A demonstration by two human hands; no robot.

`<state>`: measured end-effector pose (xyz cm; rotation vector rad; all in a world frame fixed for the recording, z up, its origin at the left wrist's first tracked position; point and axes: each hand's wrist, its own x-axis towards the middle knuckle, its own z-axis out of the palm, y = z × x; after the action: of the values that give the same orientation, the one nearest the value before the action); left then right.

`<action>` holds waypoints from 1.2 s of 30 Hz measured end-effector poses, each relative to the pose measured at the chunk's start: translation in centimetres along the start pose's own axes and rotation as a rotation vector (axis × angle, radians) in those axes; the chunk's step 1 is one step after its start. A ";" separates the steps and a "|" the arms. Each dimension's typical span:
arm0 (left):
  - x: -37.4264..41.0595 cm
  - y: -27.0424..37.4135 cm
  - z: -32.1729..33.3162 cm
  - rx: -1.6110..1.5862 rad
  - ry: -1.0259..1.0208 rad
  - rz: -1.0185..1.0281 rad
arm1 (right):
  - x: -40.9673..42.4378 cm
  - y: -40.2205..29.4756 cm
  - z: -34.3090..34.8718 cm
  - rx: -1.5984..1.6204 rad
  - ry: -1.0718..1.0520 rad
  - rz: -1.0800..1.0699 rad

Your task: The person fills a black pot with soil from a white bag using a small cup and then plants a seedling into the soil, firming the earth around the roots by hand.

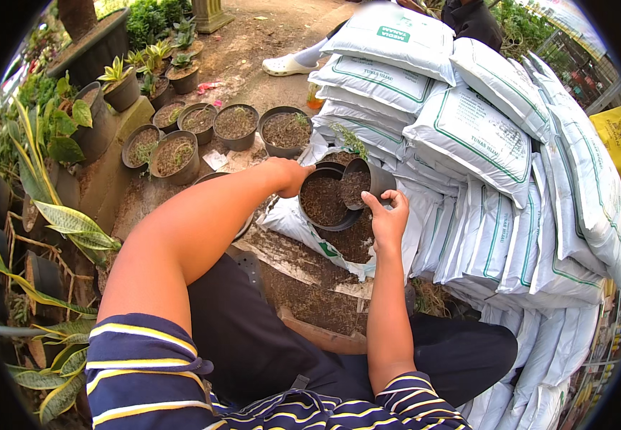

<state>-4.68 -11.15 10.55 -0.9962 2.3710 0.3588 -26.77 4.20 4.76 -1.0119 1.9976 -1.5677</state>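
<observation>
My left hand [291,177] grips the upper left rim of a larger black plastic plant pot [325,173], which has dark potting soil [321,199] inside. In my right hand [388,215] is a smaller black plant pot [383,181], tilted with its mouth over the larger one. Soil fills the small pot's mouth and meets the soil below. Both pots are above an opened white plastic sack [291,217] that holds more soil. A thin green seedling [349,141] shows just behind them. The fingers of my left hand are partly hidden.
Several soil-filled pots with small seedlings [236,122] stand ahead on the left. White sacks of planting medium [471,134] are piled high on the right. Snake plants [74,220] line the left edge. Another person's foot in a white clog [289,65] is at the back.
</observation>
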 end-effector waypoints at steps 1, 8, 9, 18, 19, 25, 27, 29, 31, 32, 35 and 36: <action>0.3 0.1 -0.1 0.008 0.001 0.001 | 0.2 0.3 -0.1 0.012 0.003 0.005; 2.0 0.1 1.0 -0.004 0.003 0.020 | 1.0 0.6 -1.6 0.052 0.025 0.060; 2.3 -0.3 1.7 -0.030 0.076 0.053 | 1.0 0.5 -1.6 0.058 0.006 0.053; 5.5 2.3 6.6 -1.174 0.077 -0.248 | 0.9 -0.6 -1.8 0.044 -0.034 0.113; 5.1 2.9 5.9 -1.170 0.132 -0.272 | 1.0 -2.0 -2.3 0.042 -0.103 0.158; 1.5 6.2 -2.0 -1.305 0.173 -0.197 | 6.0 -10.3 -8.3 -0.132 -0.431 0.069; -0.9 7.0 -3.8 -1.389 0.164 -0.076 | 6.3 -14.1 -10.8 -0.117 -0.488 0.074; -2.4 8.2 -5.5 -1.436 0.173 -0.037 | 6.6 -16.3 -13.0 -0.159 -0.525 0.065; -4.0 9.4 -6.0 -1.474 0.193 0.019 | 6.6 -17.7 -15.2 -0.112 -0.523 0.056; -5.3 9.6 -6.5 -1.475 0.195 0.006 | 6.5 -18.1 -15.5 -0.046 -0.507 0.024; -7.8 11.4 -7.9 -1.485 0.182 0.045 | 6.1 -18.4 -17.2 0.010 -0.464 -0.057; -9.0 11.7 -8.2 -1.476 0.191 0.049 | 5.7 -18.6 -17.2 -0.012 -0.452 -0.080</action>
<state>-10.89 -1.39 22.80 -1.5252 2.0208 2.2718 -37.12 9.26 28.06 -1.3276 1.6725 -1.2252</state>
